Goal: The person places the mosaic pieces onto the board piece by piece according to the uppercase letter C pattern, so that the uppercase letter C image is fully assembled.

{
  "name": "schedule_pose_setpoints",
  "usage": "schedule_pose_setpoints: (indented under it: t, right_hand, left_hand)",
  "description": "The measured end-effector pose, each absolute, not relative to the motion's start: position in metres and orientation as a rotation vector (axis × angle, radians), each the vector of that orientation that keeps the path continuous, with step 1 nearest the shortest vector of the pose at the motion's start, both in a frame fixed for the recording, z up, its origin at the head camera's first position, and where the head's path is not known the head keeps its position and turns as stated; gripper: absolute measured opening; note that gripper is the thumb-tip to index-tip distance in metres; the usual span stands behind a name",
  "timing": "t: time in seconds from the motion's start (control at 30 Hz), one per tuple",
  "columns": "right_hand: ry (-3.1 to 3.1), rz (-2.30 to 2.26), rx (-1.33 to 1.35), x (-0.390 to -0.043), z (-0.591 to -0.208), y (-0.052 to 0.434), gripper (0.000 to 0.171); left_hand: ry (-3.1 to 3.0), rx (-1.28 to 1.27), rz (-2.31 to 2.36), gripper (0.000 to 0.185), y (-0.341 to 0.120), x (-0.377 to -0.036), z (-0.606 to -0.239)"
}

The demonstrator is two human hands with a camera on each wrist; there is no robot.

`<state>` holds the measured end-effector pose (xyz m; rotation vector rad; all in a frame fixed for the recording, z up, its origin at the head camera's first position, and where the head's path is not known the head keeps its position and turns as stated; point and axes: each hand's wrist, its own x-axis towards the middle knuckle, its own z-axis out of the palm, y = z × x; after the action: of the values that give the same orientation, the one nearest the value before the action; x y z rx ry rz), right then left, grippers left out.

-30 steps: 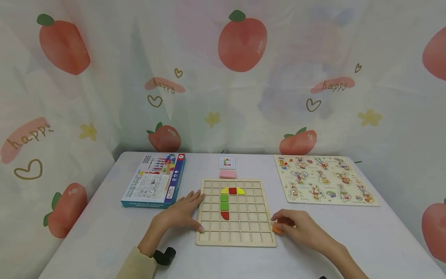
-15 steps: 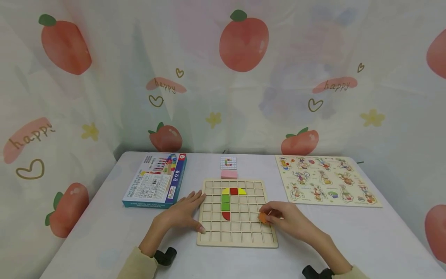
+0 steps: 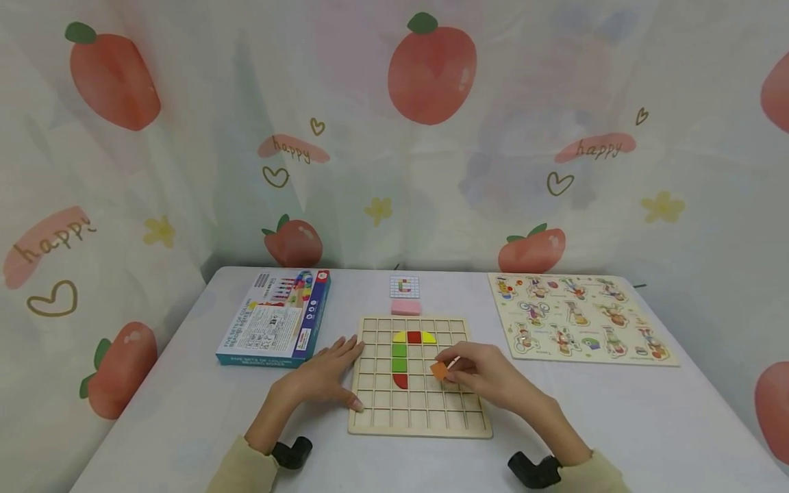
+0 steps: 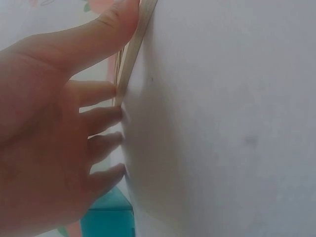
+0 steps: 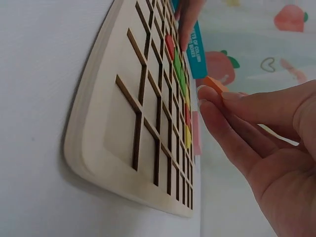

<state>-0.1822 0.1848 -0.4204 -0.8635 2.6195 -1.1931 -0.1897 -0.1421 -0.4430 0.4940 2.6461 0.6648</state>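
Note:
My right hand (image 3: 493,373) pinches an orange tile (image 3: 440,370) between thumb and fingertips, above the right part of a wooden grid board (image 3: 425,431). In the right wrist view the same orange tile (image 5: 216,84) is held clear of the board. My left hand (image 3: 323,375) rests with fingers spread along the board's left edge, thumb touching its lower left; the left wrist view shows this hand (image 4: 54,123) beside the rim. In the grid lie two green squares (image 3: 398,357), a red square (image 3: 414,337), two yellow rounded pieces (image 3: 427,337) and a red rounded piece (image 3: 401,381).
Behind the board lie a pink block (image 3: 405,307) and a small pattern card (image 3: 404,287). A blue and white box (image 3: 271,318) lies at the left. A wooden picture puzzle board (image 3: 579,318) is at the right. A patterned cloth hangs behind the table.
My right hand has lifted the orange tile from beside the board's right edge and carried it left over the grid. The left hand stays at the board's left edge.

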Motion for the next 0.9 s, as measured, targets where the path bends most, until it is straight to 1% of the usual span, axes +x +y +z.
schedule_pose_setpoints:
  t: [0.37,0.9]
  right_hand:
    - [2.649,-1.154,-0.896,-0.191,-0.421,0.167,0.024]
    - [2.599,-1.074,-0.889,-0.194,-0.434,0.163,0.021]
  left_hand:
    - [2.638,0.479,0.668,0.111,-0.143,-0.191,-0.444]
    - [2.635,0.491,0.650,0.111,-0.143,-0.192,-0.445]
